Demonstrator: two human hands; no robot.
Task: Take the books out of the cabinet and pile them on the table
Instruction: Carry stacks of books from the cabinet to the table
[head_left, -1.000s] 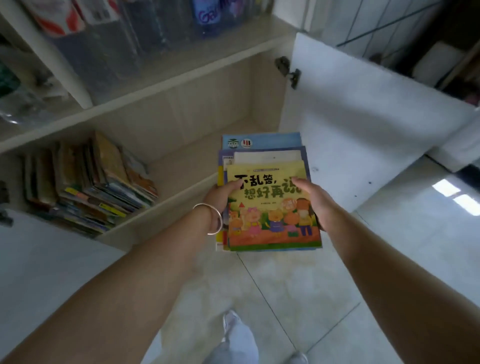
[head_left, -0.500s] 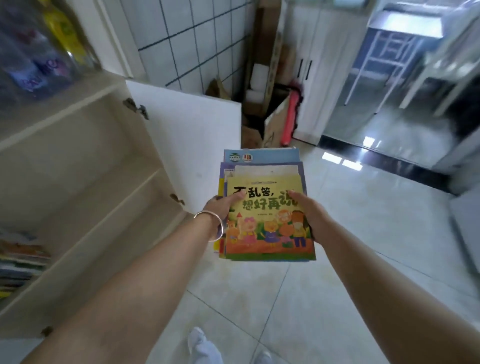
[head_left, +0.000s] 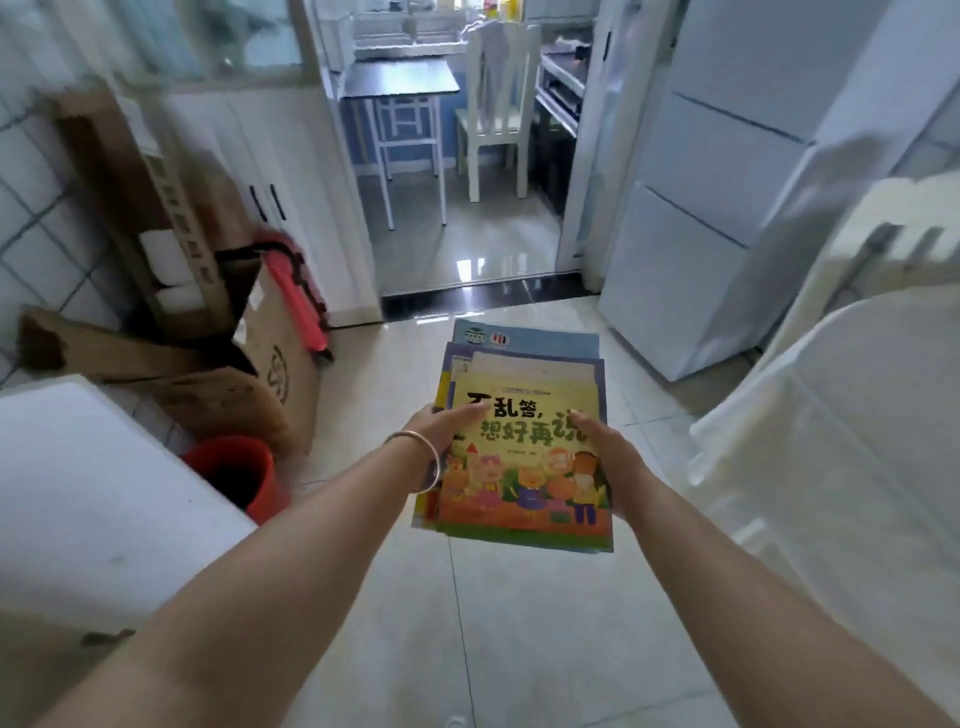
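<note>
1. Books (head_left: 522, 447) sat stacked mid-air above the floor (head_left: 519, 623), left hand (head_left: 441, 428) and right hand (head_left: 605, 449) gripping opposite edges.
2. Stack looked staggered; a loose grip could spill it.
3. Table (head_left: 400, 78) stood well apart, beyond the doorway.

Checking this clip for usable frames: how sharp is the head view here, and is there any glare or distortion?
Head view: the stack of books held by the left hand and right hand is fairly sharp; the right-side white furniture and the cardboard boxes are motion-smeared; window glare streaks the glossy floor; wide-angle bending shows at the edges.
</note>
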